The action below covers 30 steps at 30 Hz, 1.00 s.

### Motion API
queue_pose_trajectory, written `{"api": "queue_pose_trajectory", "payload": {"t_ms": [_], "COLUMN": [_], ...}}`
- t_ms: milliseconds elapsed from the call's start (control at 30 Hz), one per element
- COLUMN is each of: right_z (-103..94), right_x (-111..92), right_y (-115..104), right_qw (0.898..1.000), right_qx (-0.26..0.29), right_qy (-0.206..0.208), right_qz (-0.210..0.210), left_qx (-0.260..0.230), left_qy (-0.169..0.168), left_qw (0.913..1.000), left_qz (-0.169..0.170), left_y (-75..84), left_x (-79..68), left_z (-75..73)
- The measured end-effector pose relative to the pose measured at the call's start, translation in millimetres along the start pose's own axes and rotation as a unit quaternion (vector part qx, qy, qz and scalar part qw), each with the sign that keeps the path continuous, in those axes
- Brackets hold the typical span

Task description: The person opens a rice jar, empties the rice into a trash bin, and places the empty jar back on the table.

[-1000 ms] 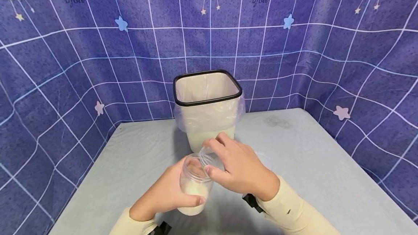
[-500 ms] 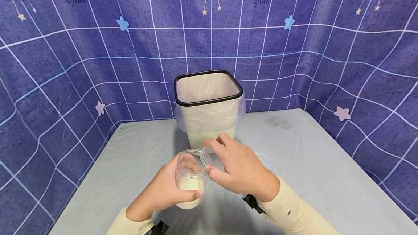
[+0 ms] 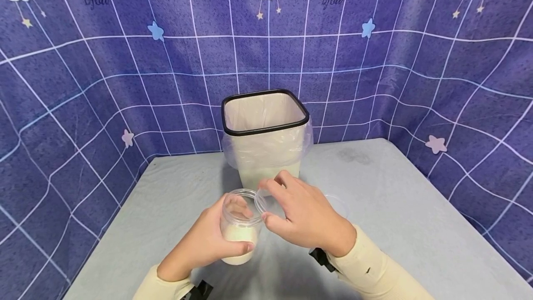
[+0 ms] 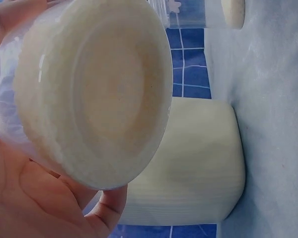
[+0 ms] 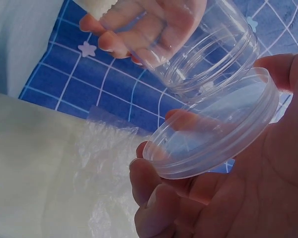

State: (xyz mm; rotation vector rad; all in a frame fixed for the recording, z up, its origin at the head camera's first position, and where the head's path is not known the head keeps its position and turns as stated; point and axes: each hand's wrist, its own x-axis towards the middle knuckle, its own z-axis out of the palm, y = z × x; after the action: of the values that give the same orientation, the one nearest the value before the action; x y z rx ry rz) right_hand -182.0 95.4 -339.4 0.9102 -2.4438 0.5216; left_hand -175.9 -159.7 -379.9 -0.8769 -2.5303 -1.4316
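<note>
My left hand grips a clear plastic jar, thumb on the near side. White grains fill its lower part, and its threaded mouth is uncovered. The left wrist view shows the jar's round base, raised off the table. My right hand pinches a clear screw lid by its edge. The lid is tilted on its side, close beside the jar's mouth; whether they touch I cannot tell. Behind the right hand stands another clear jar, mostly hidden; the left wrist view shows pale contents at its bottom.
A cream waste bin with a black rim and a clear plastic liner stands just beyond the hands. Grey cloth covers the table. Blue gridded curtain surrounds the back and sides.
The left hand has shifted the jar left and slightly away from me, widening the overlap gap with the lid. The right hand and lid have hardly moved.
</note>
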Motion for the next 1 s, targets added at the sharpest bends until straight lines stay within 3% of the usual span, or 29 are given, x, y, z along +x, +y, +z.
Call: {"api": "queue_pose_trajectory", "payload": {"t_ms": [1000], "right_z": [0.4], "right_x": [-1.4], "right_y": [2.6], "right_qw": [0.999], "right_qx": [-0.023], "right_qy": [-0.03], "right_qz": [0.024], "left_qx": [0.005], "left_qy": [0.014], "left_qw": [0.9997], "left_qz": [-0.019], "left_y": [-6.7], "left_x": [-6.0], "left_z": [-2.0]}}
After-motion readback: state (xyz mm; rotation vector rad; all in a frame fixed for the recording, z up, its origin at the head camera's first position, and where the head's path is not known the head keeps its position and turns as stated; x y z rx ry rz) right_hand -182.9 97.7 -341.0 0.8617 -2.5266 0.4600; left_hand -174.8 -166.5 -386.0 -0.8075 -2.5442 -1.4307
